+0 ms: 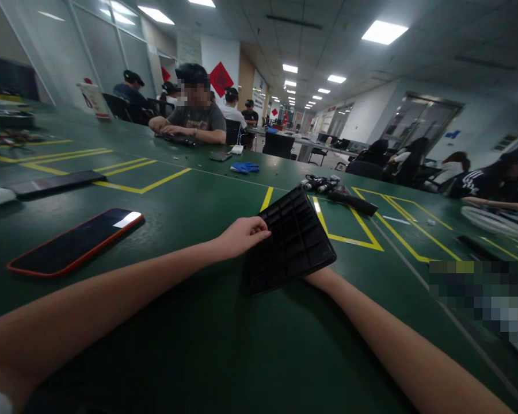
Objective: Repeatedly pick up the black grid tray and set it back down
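Observation:
A black rectangular tray (294, 236), its face divided into a grid of small compartments, is tilted up above the green table. My left hand (244, 234) is at the tray's left side, thumb and fingers pinched together in front of its face. Whatever is between those fingertips, if anything, is too small to make out. From behind and below the lower right corner, my right hand (322, 279) holds the tray, its fingers hidden by it. The compartments are dark and their contents cannot be made out.
An orange-edged phone (75, 241) lies left on the green table (176, 345), near a dark flat box (60, 183). Beyond the tray are a blue glove (244, 167), bundled cables (322, 183) and a black cylindrical object (353, 202). A person (194, 109) sits opposite.

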Demonstrator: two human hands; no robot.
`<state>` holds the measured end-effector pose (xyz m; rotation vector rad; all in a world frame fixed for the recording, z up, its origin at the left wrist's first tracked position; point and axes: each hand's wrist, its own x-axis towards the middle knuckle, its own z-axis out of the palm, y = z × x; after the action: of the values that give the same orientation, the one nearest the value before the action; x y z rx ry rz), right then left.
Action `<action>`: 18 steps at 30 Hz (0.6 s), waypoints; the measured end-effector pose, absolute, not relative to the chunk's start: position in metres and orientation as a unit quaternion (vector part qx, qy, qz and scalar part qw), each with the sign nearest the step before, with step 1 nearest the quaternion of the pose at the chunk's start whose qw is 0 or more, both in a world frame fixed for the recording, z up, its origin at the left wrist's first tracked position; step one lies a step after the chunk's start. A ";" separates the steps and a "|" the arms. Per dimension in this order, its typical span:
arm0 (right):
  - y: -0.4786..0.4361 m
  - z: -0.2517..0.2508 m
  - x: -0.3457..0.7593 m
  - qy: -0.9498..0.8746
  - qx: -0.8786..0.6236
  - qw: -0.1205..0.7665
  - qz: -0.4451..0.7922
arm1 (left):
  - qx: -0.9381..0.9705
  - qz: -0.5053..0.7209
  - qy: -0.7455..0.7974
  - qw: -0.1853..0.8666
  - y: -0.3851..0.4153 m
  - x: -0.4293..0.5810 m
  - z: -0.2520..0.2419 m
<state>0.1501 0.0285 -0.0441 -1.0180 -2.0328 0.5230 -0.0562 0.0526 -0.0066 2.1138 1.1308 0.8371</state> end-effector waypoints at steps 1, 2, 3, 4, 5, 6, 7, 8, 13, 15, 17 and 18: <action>0.029 -0.044 0.150 -0.806 -0.397 0.394 0.193 | 0.799 0.319 0.418 0.293 0.052 -0.057 -0.006; 0.028 -0.043 0.150 -0.814 -0.388 0.394 0.181 | 0.799 0.328 0.411 0.292 0.052 -0.057 -0.006; 0.028 -0.041 0.150 -0.820 -0.379 0.393 0.174 | 0.794 0.338 0.406 0.301 0.052 -0.057 -0.007; 0.028 -0.040 0.150 -0.824 -0.372 0.392 0.172 | 0.785 0.346 0.403 0.317 0.052 -0.057 -0.008; 0.027 -0.038 0.149 -0.827 -0.366 0.390 0.170 | 0.775 0.351 0.402 0.338 0.053 -0.057 -0.010; 0.027 -0.036 0.149 -0.831 -0.361 0.389 0.169 | 0.766 0.353 0.403 0.355 0.053 -0.056 -0.011; 0.027 -0.035 0.149 -0.832 -0.358 0.390 0.167 | 0.762 0.354 0.405 0.361 0.053 -0.056 -0.013; 0.026 -0.035 0.149 -0.832 -0.354 0.392 0.166 | 0.765 0.353 0.406 0.353 0.053 -0.056 -0.015; 0.026 -0.038 0.149 -0.831 -0.340 0.412 0.156 | 0.837 0.352 0.360 0.213 0.046 -0.060 -0.014; 0.026 -0.039 0.149 -0.827 -0.334 0.424 0.156 | 0.840 0.360 0.343 0.216 0.043 -0.060 -0.013; 0.027 -0.039 0.148 -0.828 -0.331 0.423 0.161 | 0.786 0.381 0.376 0.310 0.042 -0.056 -0.014; 0.027 -0.039 0.148 -0.829 -0.332 0.420 0.161 | 0.731 0.397 0.403 0.381 0.043 -0.054 -0.014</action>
<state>0.1480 0.0266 -0.0386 -0.8315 -2.0791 0.4028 -0.0542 0.0429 -0.0143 1.8673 1.0284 1.0137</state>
